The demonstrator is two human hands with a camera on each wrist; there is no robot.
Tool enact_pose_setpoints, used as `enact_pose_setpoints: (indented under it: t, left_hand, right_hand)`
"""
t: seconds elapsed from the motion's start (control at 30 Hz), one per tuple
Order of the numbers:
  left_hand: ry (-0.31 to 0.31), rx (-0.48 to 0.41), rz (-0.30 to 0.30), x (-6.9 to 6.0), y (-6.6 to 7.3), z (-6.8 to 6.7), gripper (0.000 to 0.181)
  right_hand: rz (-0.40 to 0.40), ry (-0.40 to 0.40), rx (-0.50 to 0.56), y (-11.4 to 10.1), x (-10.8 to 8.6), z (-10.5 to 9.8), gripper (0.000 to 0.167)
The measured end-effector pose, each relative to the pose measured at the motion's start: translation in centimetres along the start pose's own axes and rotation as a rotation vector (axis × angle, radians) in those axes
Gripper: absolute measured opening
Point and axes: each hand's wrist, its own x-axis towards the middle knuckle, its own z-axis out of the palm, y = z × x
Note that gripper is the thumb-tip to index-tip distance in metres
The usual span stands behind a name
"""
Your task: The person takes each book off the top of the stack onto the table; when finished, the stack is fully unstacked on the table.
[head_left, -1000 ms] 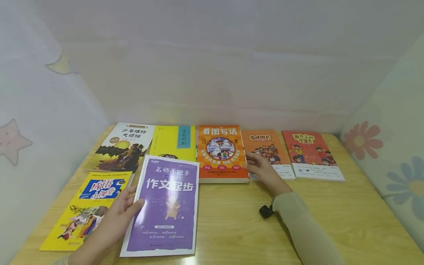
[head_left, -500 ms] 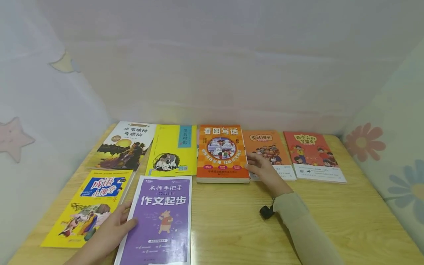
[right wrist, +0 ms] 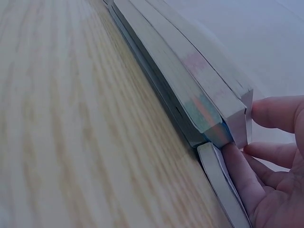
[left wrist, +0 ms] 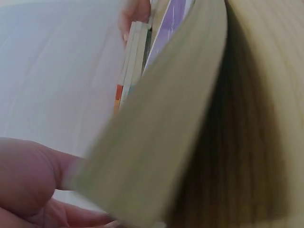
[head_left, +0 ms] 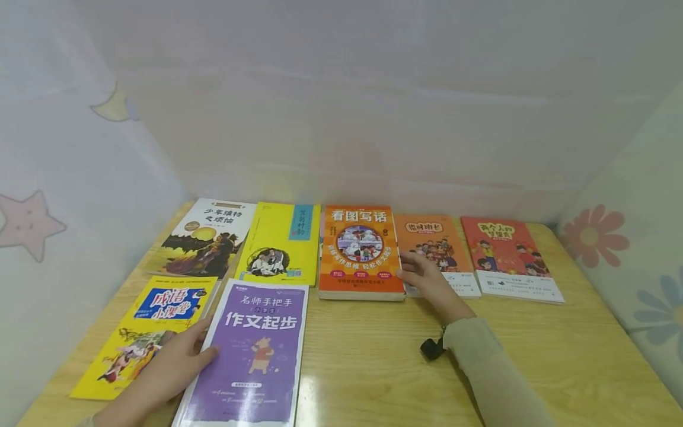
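My left hand (head_left: 178, 365) grips the left edge of a purple book (head_left: 251, 356), thumb on the cover. In the left wrist view its page block (left wrist: 161, 109) slants over the table with a dark shadow under it, blurred near the fingers. At the back middle lies a thick orange book (head_left: 360, 249), on top of a stack whose page edges (right wrist: 190, 61) show in the right wrist view. Against the stack's right side rests my right hand (head_left: 429, 281), fingers touching its corner. One finger sits between the stack and the lower neighbouring book (right wrist: 221, 183).
A white-topped book (head_left: 205, 237) and a yellow book (head_left: 280, 243) lie at the back left. Another yellow book (head_left: 146, 338) lies left of my left hand. Further right are an orange book (head_left: 434, 249) and a red book (head_left: 507, 252). Pale curtains surround the wooden table (head_left: 384, 367).
The purple book has come down and toward the front left in my left hand, uncovering the lower part of the yellow book behind it. My right hand stays at the orange stack.
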Motion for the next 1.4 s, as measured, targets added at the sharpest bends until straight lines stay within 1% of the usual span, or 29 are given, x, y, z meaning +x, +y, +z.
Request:
enact_pose_setpoints:
  t: [0.1,0.13,0.17,0.23,0.33,0.4,0.5,0.57,0.6,0.7,0.83,0.9,1.0,1.07,1.13,1.27,1.4]
  left_hand:
    - [0.032,0.124,0.035,0.0,0.3,-0.4,0.070]
    - [0.053,0.161,0.051,0.1,0.6,-0.5,0.069]
    - [0.072,0.187,0.063,0.0,1.0,-0.6,0.068]
    - [0.122,0.222,0.106,0.1,1.9,-0.9,0.065]
    - [0.195,0.211,0.195,0.8,4.0,-1.4,0.056]
    - [0.230,0.175,0.264,1.7,5.7,-1.8,0.050]
    - [0.242,0.081,0.337,3.9,8.2,-2.4,0.043]
    - [0.226,0.006,0.367,5.8,9.6,-2.4,0.041]
    - [0.213,-0.021,0.373,6.8,10.2,-2.3,0.041]
    - [0.127,-0.095,0.363,9.9,11.7,-1.4,0.042]
    - [0.003,-0.169,0.289,13.7,13.0,0.5,0.048]
    - [-0.034,-0.219,0.240,15.4,13.4,1.3,0.054]
    - [-0.061,-0.311,0.167,17.5,13.7,2.4,0.062]
    - [-0.064,-0.363,0.130,18.5,13.8,3.1,0.066]
    - [-0.055,-0.399,0.109,19.2,13.8,3.6,0.067]
    - [-0.036,-0.404,0.124,20.1,13.8,4.3,0.068]
    - [-0.044,-0.412,0.141,20.6,14.1,4.4,0.066]
  right_hand:
    - [-0.011,-0.005,-0.009,0.1,0.0,0.0,0.067]
    - [-0.016,-0.006,-0.013,0.1,0.0,0.0,0.066]
    - [-0.022,-0.008,-0.019,0.1,0.0,-0.1,0.066]
    - [-0.033,-0.008,-0.027,0.0,0.1,-0.2,0.065]
    - [-0.041,-0.002,-0.037,-0.2,0.2,-0.3,0.063]
    - [-0.040,-0.001,-0.032,-0.2,0.3,-0.4,0.064]
    - [-0.025,0.003,-0.015,-0.1,0.4,-0.3,0.064]
    - [-0.016,0.006,-0.003,0.0,0.4,-0.2,0.064]
    - [-0.014,0.005,0.001,0.0,0.4,-0.2,0.064]
    - [-0.016,0.001,0.006,0.3,0.5,-0.1,0.064]
    - [-0.025,0.002,0.008,0.4,0.5,0.1,0.064]
    - [-0.028,0.004,0.012,0.4,0.4,0.2,0.063]
    - [-0.032,0.003,0.009,0.4,0.3,0.3,0.063]
    - [-0.018,0.007,0.006,0.4,0.1,0.3,0.063]
    - [-0.006,0.008,0.000,0.4,0.0,0.3,0.063]
    - [-0.004,0.006,-0.004,0.6,-0.1,0.2,0.063]
    - [-0.024,0.005,-0.001,0.8,0.0,-0.1,0.064]
